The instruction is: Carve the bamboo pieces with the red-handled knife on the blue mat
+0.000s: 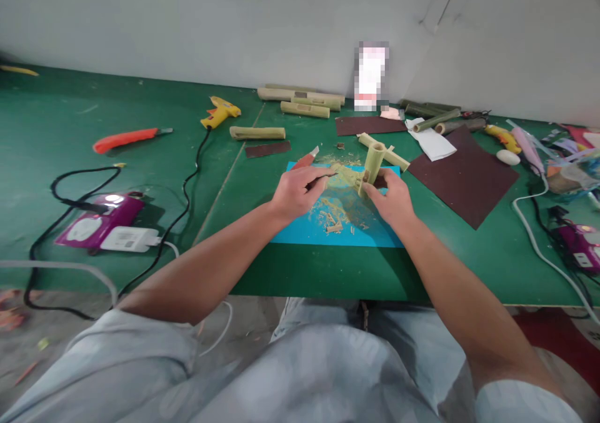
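Note:
My left hand (297,191) is closed around a red-handled knife (305,159), whose blade tip pokes out above the knuckles. My right hand (392,196) grips a pale green bamboo piece (374,160) made of short tubes joined crosswise, held just above a blue cutting mat (300,232). The two hands nearly meet at the bamboo. Pale shavings (334,215) lie scattered on the mat below them.
On the green table (94,142) lie several bamboo tubes (300,101), a yellow glue gun (219,112), an orange utility knife (124,139), brown sandpaper sheets (464,176), white paper (431,140), a purple device (100,220) with black cables, and cluttered tools at the right edge.

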